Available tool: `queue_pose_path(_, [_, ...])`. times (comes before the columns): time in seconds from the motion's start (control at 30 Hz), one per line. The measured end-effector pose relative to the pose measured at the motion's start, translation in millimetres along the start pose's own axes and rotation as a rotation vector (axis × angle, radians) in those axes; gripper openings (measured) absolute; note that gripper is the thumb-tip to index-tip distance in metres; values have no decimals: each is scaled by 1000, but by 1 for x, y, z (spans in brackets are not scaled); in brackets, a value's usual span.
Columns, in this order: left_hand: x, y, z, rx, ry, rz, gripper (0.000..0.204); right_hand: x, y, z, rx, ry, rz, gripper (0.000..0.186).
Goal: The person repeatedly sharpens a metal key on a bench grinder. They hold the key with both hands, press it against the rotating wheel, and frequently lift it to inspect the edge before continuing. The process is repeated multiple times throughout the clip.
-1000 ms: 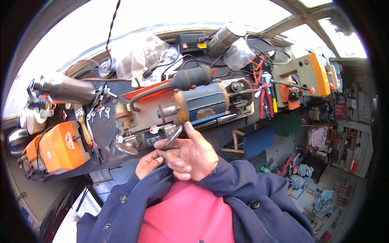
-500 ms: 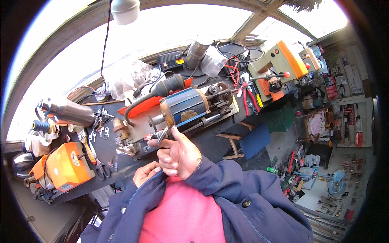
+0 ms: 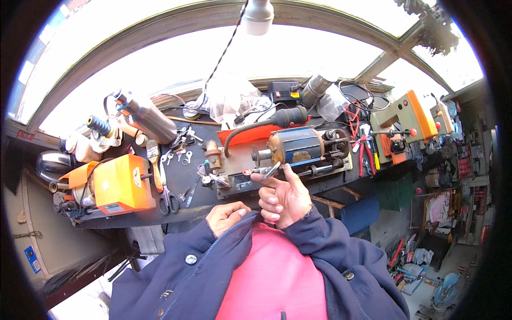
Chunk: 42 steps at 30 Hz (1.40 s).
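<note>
a small metal key [image 3: 272, 170] sits pinched between the thumb and raised forefinger of the right hand [image 3: 285, 200], held up just in front of the blue-bodied key-cutting machine [image 3: 296, 149] on the dark workbench [image 3: 176, 210]; the other fingers of that hand are curled into the palm. the left hand [image 3: 226, 216] rests low against the chest, loosely closed at the edge of the dark blue jacket [image 3: 197, 266], and whether it holds anything cannot be told. behind the machine lies an orange tray [image 3: 242, 136] with a black-handled tool [image 3: 285, 116] on it. left of the machine, loose keys [image 3: 184, 156], a pair of scissors [image 3: 168, 200] and a brush [image 3: 154, 162] lie on the bench, and further left stands an orange boxy machine [image 3: 121, 184]. to the right are red-handled pliers [image 3: 364, 152] and a green and orange machine [image 3: 402, 120]. a lamp [image 3: 258, 13] hangs overhead.
</note>
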State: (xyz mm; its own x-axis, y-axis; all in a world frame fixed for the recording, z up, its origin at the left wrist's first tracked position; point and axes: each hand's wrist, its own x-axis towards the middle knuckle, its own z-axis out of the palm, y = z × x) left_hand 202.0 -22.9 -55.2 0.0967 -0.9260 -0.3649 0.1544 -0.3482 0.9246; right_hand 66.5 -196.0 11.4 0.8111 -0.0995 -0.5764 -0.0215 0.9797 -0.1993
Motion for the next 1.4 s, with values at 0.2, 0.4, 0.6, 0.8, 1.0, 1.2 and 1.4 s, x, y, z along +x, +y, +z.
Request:
queue_pose_path(0.2, [-2,-2,-5,-1,-25,-3,31,2,6,-1,1,-58,-59,77])
queue_pose_path(0.4, [-5,-6,-10,17,-11,-15,30,3,12,1,25,-90,-101,75])
queue_pose_path(0.6, [-2,-8,-9,49,-15,-9,30,3,10,1,-27,-48,-101,76])
queue_pose_path(0.8, [4,-15,-8,103,-41,23,30,3,15,-7,50,-113,-112,78])
queue_pose_path(1.0, [2,-4,-8,98,-22,-17,27,4,15,-6,-3,-72,-135,76])
queue_pose_path(1.2, [-1,3,-12,110,-56,-51,31,6,15,-4,-8,-57,-144,74])
queue_pose_path(1.4, [-1,5,-12,112,-34,-38,31,7,14,-5,-9,-54,-143,74])
